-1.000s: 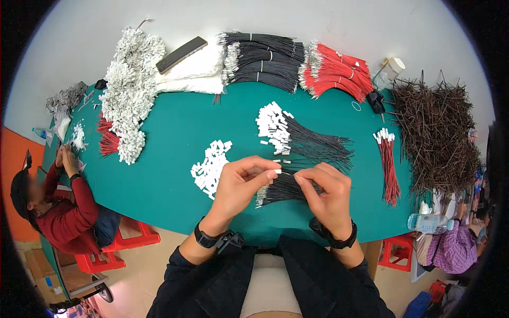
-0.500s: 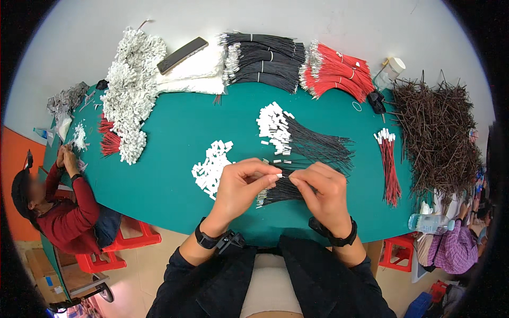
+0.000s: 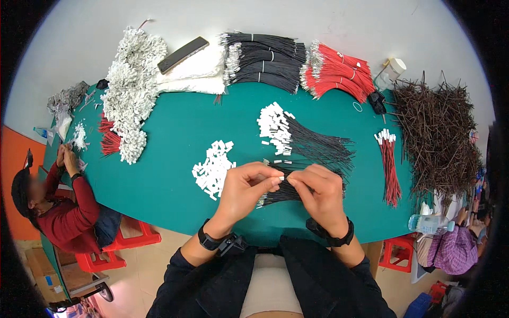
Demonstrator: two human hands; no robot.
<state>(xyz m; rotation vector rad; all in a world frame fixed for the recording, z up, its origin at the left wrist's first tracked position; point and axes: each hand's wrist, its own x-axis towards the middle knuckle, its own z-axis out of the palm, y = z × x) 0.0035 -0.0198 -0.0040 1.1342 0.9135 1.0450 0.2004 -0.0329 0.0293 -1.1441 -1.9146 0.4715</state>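
Note:
Between thumb and forefinger, my left hand (image 3: 245,188) pinches a small white connector housing (image 3: 281,178). My right hand (image 3: 321,193) is closed just beside it, fingertips pinching the end of a thin wire that is mostly hidden by the fingers. Under both hands lies a bundle of loose black wires (image 3: 282,197) with bare metal ends. To the left is a loose pile of white connector housings (image 3: 212,170). Beyond my hands, black wires with white housings on their ends (image 3: 321,144) lie fanned out.
Along the back of the green table (image 3: 169,127) lie white wire bundles (image 3: 130,85), black bundles (image 3: 270,66), red bundles (image 3: 339,71) and a black power bank (image 3: 183,55). A brown wire heap (image 3: 437,132) and red wires (image 3: 389,169) lie right. A co-worker (image 3: 66,206) sits left.
My hands have drawn slightly closer together. The wire tip that showed between them is now almost hidden at the white connector housing.

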